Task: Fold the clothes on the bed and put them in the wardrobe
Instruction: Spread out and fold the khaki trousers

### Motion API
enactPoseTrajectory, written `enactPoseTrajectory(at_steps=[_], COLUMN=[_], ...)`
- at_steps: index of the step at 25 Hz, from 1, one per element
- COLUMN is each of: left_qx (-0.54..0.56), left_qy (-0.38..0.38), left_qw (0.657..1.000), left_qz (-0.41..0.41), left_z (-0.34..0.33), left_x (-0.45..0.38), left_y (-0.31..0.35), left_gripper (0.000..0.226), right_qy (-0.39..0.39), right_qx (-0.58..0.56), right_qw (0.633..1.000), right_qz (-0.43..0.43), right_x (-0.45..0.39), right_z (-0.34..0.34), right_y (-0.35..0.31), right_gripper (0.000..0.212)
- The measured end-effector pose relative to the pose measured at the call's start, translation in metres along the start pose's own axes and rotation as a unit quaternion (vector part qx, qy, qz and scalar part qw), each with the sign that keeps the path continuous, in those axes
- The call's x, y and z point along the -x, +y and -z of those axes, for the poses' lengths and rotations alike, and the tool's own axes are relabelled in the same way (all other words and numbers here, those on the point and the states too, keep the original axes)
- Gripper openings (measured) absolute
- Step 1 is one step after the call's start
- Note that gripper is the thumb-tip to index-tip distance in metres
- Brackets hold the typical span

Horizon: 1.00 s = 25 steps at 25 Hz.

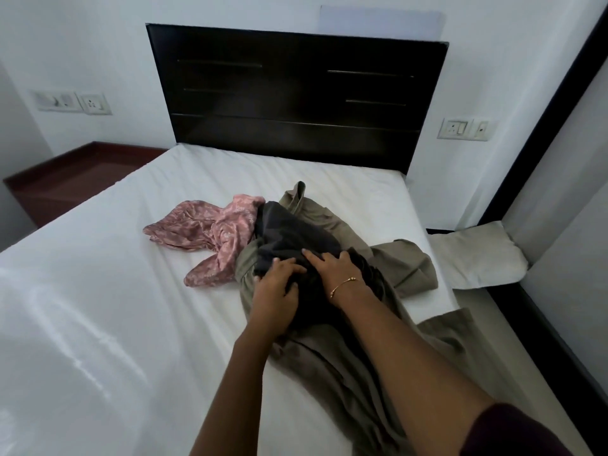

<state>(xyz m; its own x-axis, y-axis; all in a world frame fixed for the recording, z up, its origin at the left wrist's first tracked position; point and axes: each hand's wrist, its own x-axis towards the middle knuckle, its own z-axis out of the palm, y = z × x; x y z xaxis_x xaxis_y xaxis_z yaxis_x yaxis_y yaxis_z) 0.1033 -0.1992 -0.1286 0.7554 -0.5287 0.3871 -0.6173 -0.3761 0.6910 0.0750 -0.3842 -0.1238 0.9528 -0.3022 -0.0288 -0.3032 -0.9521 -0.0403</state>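
A heap of clothes lies on the right half of the white bed (98,291). A dark grey garment (289,232) sits on top of a long olive-khaki garment (345,366) that trails off the bed's right edge. A pink patterned cloth (210,235) lies crumpled to the left of them. My left hand (276,291) grips the near edge of the dark grey garment, fingers curled into its folds. My right hand (335,268), a thin bracelet on the wrist, rests on the same garment with fingers spread.
A dark wooden headboard (296,93) stands against the white wall. A white pillow (477,255) lies on the floor to the right of the bed, beside a dark-framed panel (539,126). A brown side ledge (75,172) sits at the left.
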Motion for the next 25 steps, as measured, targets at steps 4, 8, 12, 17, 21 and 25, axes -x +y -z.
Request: enactPoseTrajectory(at_steps=[4, 8, 12, 17, 21, 25], left_qx=[-0.013, 0.0, 0.025, 0.197, 0.263, 0.329], left_qy=[0.102, 0.038, 0.034, 0.042, 0.073, 0.066], left_qw=[0.986, 0.976, 0.963, 0.935, 0.894, 0.859], left_qz=[0.133, 0.214, 0.265, 0.292, 0.355, 0.386], left_z=[0.02, 0.032, 0.021, 0.031, 0.03, 0.028], left_x=[-0.005, 0.01, 0.014, 0.019, 0.015, 0.016], left_y=[-0.03, -0.065, -0.049, -0.032, -0.035, -0.031], left_gripper=[0.04, 0.06, 0.055, 0.057, 0.076, 0.068], right_qy=[0.064, 0.21, 0.228, 0.002, 0.046, -0.056], right_qx=[-0.093, -0.254, -0.394, -0.586, -0.47, -0.312], right_qw=[0.993, 0.94, 0.887, 0.81, 0.88, 0.942], right_qz=[-0.042, -0.088, -0.077, 0.018, -0.047, -0.109], right_x=[-0.01, -0.041, -0.104, -0.178, -0.141, -0.057], right_z=[0.023, 0.077, 0.136, 0.133, 0.089, 0.005], right_y=[-0.019, -0.074, -0.16, -0.222, -0.192, -0.127], right_gripper=[0.065, 0.039, 0.034, 0.112, 0.064, 0.093])
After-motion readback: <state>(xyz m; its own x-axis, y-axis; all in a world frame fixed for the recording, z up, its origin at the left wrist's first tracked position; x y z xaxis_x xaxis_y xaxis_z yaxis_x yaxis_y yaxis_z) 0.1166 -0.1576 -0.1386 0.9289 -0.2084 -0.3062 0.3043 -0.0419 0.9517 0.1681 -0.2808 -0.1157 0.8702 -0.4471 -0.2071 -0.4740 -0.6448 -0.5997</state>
